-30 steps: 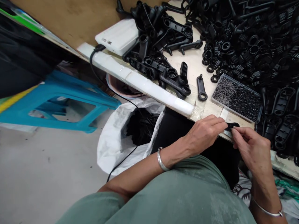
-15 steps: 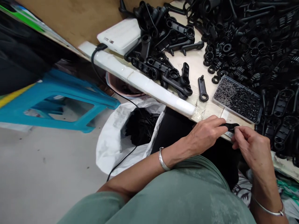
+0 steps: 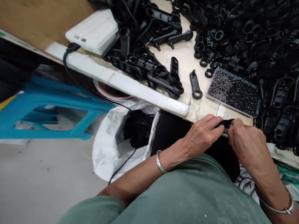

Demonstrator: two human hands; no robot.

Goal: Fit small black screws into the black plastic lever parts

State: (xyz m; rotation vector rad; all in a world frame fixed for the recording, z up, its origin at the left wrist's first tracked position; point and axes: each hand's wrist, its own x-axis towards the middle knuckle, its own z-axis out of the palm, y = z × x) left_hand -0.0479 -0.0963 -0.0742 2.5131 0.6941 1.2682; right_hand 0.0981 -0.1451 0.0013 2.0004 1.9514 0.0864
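Observation:
At the table's front edge, both hands are closed round one black plastic handle part [image 3: 226, 123]. My left hand [image 3: 205, 133] grips its left end with fingers and thumb. The fingers of my right hand [image 3: 245, 137] are curled over the right end, and they hide whatever lies beneath them. Just beyond the hands is a clear plastic box [image 3: 211, 97] full of tiny grey and black pieces. A single black crank-shaped lever [image 3: 195, 84] with a ring at one end lies to the left of that box.
Black levers [image 3: 161, 70] are heaped left of centre beside a white device [image 3: 93, 31] with a cable. Many black rings and parts [image 3: 247, 37] cover the right. White padding [image 3: 140, 85] lines the table edge. Below are a white sack [image 3: 105, 149] and a blue stool [image 3: 58, 96].
My right hand has turned over and closed round the right end of the part, where earlier its fingertips pinched there. The camera view has shifted, so the table things appear further left.

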